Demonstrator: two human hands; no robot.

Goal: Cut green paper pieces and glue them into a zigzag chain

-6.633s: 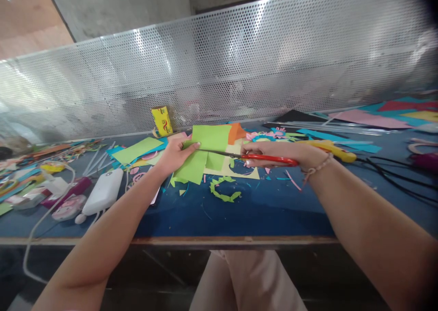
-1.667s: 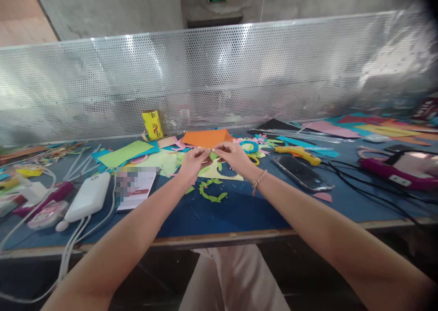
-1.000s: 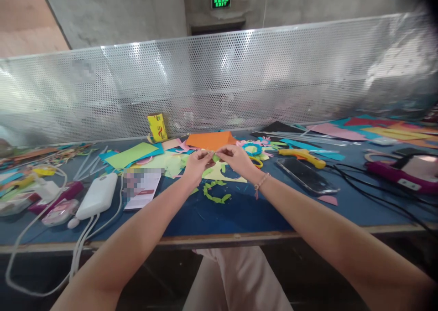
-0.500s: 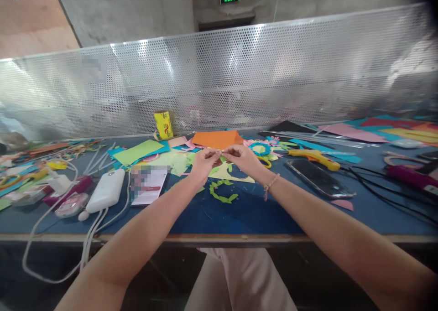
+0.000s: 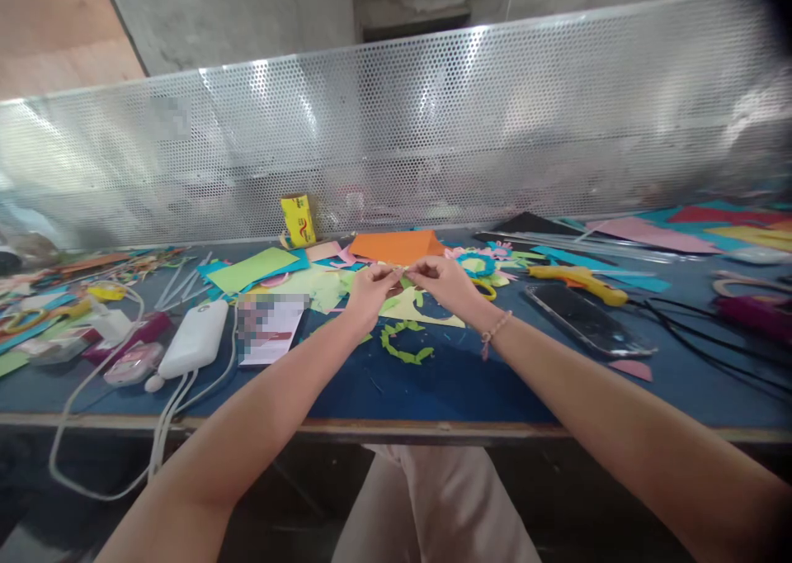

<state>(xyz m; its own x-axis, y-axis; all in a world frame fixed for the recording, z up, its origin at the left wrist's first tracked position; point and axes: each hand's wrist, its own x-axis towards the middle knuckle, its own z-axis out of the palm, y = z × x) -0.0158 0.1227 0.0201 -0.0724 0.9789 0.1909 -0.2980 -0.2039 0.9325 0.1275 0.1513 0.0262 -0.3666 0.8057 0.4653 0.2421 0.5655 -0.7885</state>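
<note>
My left hand (image 5: 372, 292) and my right hand (image 5: 440, 282) meet over the middle of the table, thumbs and fingers pinched close together. Between the fingertips is something too small to make out. A curved garland of green paper leaves (image 5: 396, 344) lies on the blue tabletop just in front of them. Under and behind my hands are pale yellow paper (image 5: 433, 309) and a folded orange sheet (image 5: 396, 246). Right of my right hand lies a blue fringed paper ring (image 5: 473, 262), with yellow scissor handles (image 5: 484, 289) partly showing below it.
A yellow glue gun (image 5: 582, 284) and a dark phone (image 5: 585, 319) lie to the right, with black cables. On the left are a white power bank (image 5: 194, 338) with cords, a lit phone (image 5: 271, 332) and paper scraps. A perforated metal screen (image 5: 396, 134) closes off the back.
The view has shifted slightly, so the far items on the table sit a bit further right. My hands stay pinched together, the fingertips now slightly further apart.
</note>
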